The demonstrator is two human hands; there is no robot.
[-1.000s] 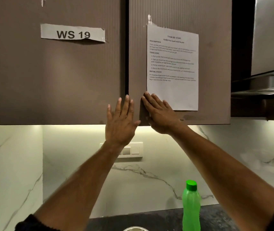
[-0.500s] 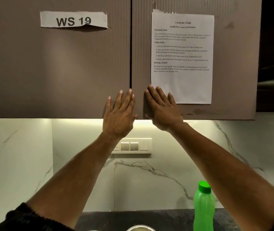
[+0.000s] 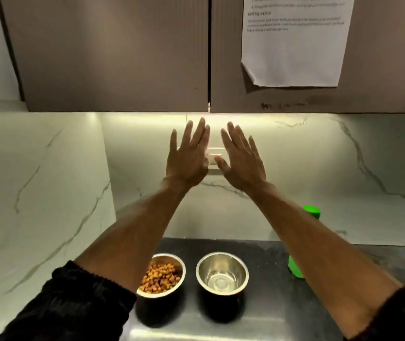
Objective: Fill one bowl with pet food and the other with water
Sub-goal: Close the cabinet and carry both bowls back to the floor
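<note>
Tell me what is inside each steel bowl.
The left bowl holds brown and orange kibble, its near-left part covered by the left forearm. The right bowl looks shiny; water cannot be confirmed.

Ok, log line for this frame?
hands: left, right open, raised | left bowl: kibble | right bowl: no kibble | green bottle: capped

The dark, stone-like tabletop [image 3: 265, 323] runs up to the pale marbled wall. Two steel bowls stand on it side by side, close but apart: the left bowl [image 3: 163, 275] holds brown and orange pet food, the right bowl [image 3: 222, 271] looks nearly bare inside. Off to the right stands a green bottle [image 3: 296, 267], partly hidden behind a forearm.
</note>
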